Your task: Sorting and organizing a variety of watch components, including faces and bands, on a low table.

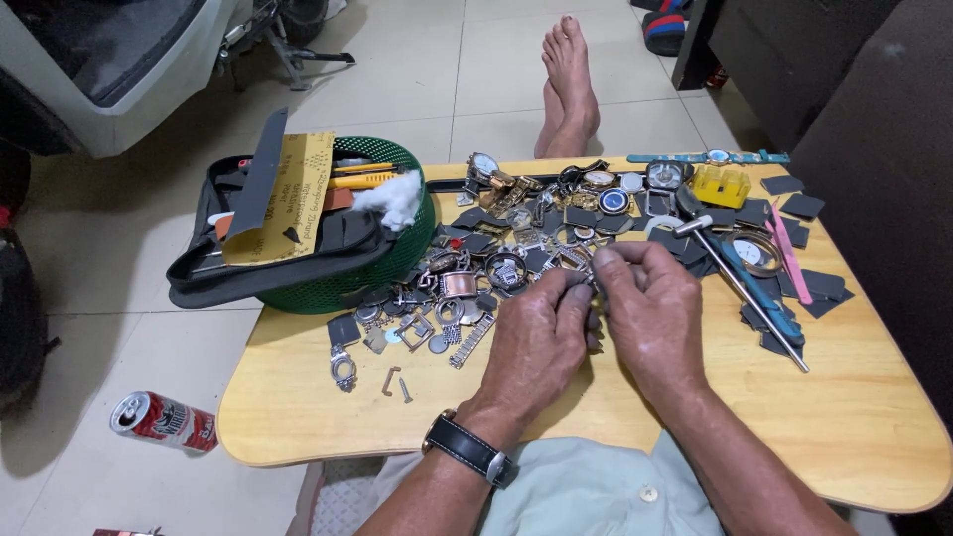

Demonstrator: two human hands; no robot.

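Left hand [536,337], right hand [650,313] – both pinch one small part [594,288] | risk: slips into watch parts [496,268] on bench [298,397] – lost.

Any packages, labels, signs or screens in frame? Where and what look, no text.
Drink can: lying on its side on the floor tiles, left of the low table; red and silver cylinder.
Printed sheet: propped on the black bag over the green basket; yellow-tan rectangle.
No signs or screens.

Whatever small piece the left hand [536,342] and right hand [650,313] pinched stayed hidden between fingertips; the grip's contents were unreadable.
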